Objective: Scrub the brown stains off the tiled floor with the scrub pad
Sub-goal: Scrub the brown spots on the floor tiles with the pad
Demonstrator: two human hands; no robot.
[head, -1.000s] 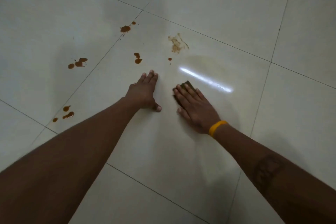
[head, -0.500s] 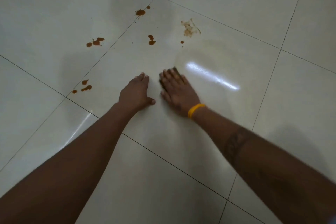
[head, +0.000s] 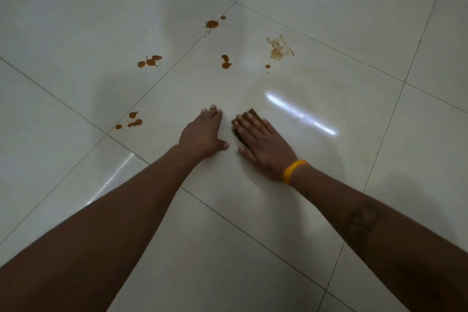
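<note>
Right hand (head: 263,144) lies flat with fingers straight, pressing the scrub pad (head: 252,113) onto the tiled floor (head: 76,20) at frame centre, not curled round it. The pad is mostly hidden under the fingers; its edge is blurred and looks dark. Left hand (head: 202,134) is just beside, palm down, fingers extended, holding nothing. Fresh brown stains (head: 226,61) sit well above: splat (head: 211,24) on the grout line, clusters (head: 150,61) upper left. Smeared patch (head: 278,47) is upper right of centre. Yellow wristband (head: 293,170) is on the right wrist.

Right hand (head: 263,145) presses the scrub pad (head: 250,115) flat on the tiled floor (head: 329,185); left hand (head: 202,134) rests beside it.
</note>
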